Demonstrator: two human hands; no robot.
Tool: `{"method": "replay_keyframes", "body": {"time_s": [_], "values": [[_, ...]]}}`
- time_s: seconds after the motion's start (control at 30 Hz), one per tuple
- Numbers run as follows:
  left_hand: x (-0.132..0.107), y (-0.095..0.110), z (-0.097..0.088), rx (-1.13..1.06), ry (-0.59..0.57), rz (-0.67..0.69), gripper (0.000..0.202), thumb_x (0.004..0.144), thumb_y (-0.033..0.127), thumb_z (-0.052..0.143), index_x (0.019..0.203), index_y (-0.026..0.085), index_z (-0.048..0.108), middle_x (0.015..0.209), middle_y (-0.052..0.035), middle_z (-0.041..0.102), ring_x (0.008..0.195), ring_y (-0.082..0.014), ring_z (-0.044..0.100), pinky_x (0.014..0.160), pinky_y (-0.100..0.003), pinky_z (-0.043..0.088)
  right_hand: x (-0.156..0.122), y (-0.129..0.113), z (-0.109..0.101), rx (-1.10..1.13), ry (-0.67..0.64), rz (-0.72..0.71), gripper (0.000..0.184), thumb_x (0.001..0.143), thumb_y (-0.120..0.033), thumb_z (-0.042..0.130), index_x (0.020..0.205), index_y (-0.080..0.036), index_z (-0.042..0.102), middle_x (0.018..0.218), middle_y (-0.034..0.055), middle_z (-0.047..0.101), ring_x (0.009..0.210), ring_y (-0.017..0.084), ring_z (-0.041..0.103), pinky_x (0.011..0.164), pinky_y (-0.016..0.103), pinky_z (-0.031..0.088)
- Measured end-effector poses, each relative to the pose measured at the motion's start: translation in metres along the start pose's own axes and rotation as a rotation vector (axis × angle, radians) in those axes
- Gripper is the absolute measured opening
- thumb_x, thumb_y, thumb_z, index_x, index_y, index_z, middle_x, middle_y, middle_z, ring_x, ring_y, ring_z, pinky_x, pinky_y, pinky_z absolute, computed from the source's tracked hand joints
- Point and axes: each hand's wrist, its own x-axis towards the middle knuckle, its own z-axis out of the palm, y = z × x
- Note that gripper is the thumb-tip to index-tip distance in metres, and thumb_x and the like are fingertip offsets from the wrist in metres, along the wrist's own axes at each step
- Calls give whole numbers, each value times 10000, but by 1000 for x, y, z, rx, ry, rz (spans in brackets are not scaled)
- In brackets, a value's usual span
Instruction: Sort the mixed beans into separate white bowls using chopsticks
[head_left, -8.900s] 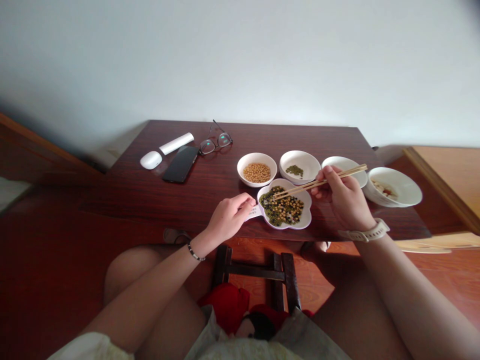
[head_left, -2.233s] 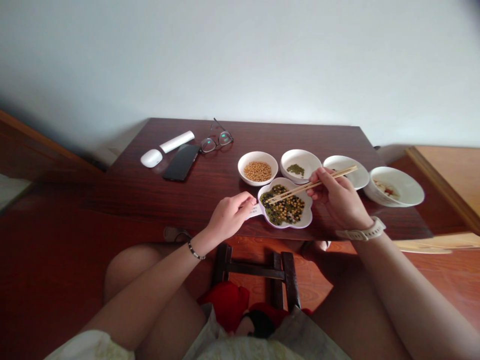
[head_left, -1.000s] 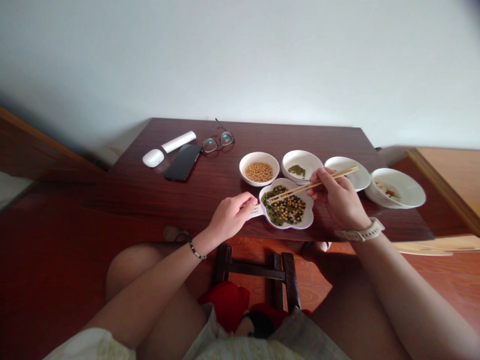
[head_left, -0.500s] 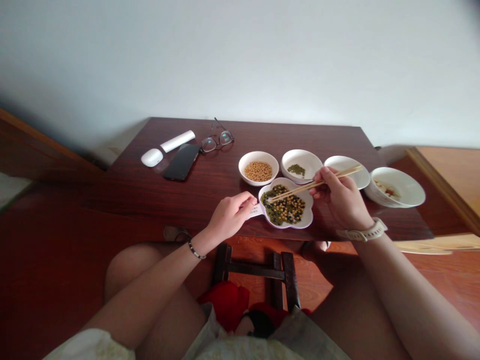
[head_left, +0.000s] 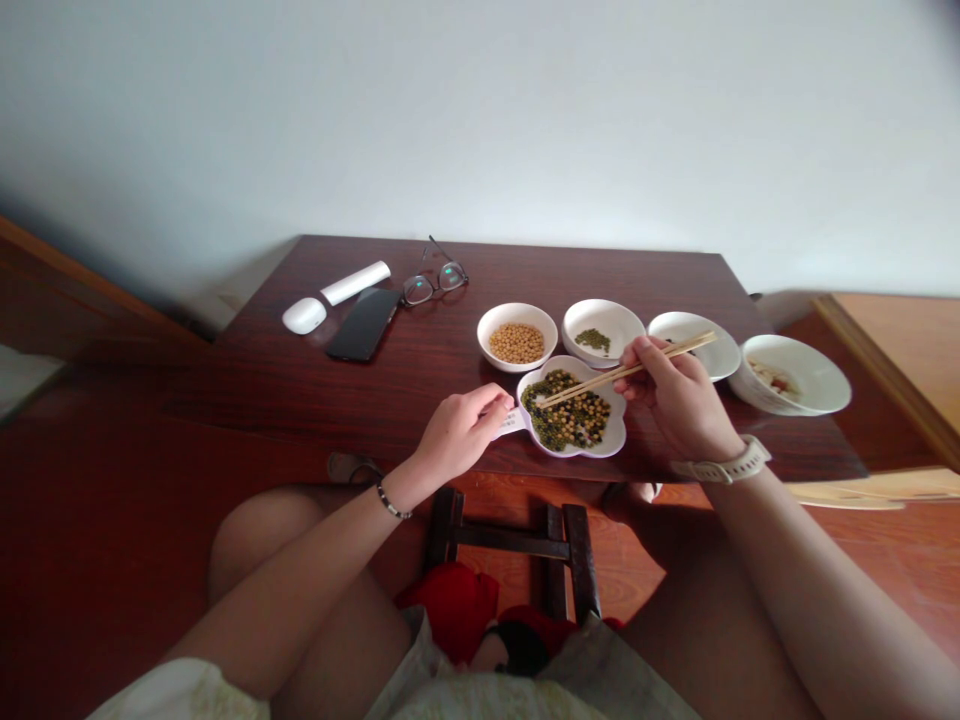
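My left hand (head_left: 466, 428) is closed on the handle of a white flower-shaped dish (head_left: 617, 432) near the table's front edge. Mixed beans (head_left: 571, 415), green, black and yellow, cover much of its bottom. In my right hand (head_left: 671, 395) is a pair of wooden chopsticks (head_left: 609, 376), their tips down among the beans at the dish's left side. Behind the dish stand a white bowl (head_left: 487, 352) of yellow soybeans (head_left: 517, 343) and another bowl (head_left: 628, 322) with a few green beans (head_left: 594, 340). My right hand partly hides a third white bowl (head_left: 720, 358).
A larger white bowl (head_left: 821, 385) with mixed pale and reddish bits stands at the far right. Eyeglasses (head_left: 435, 285), a black phone (head_left: 364, 325), a white stick-shaped object (head_left: 356, 283) and a white rounded object (head_left: 304, 316) lie on the dark table (head_left: 420, 370) at left.
My right hand and the chopsticks have shifted very slightly, with the chopsticks' rear ends moving a little left. My left hand and the dish have stayed in place.
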Motion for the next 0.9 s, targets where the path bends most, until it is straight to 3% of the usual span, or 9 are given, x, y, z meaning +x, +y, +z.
{"method": "replay_keyframes", "body": {"time_s": [0.17, 0.9], "values": [[0, 0, 0, -9, 4, 11, 352, 1166, 396, 540, 1021, 197, 792, 944, -40, 841, 791, -183, 722, 720, -282, 437, 0, -1, 0, -9, 11, -37, 459, 920, -671, 880, 863, -238, 741, 857, 31, 697, 637, 153, 670, 502, 259, 553], [0, 1, 1, -22, -2, 7, 346, 1164, 389, 543, 1007, 194, 781, 925, -37, 829, 789, -178, 715, 721, -283, 427, 1, 0, 1, 16, -11, 16, 460, 915, -674, 888, 848, -238, 754, 765, 30, 693, 636, 160, 675, 514, 250, 551]]}}
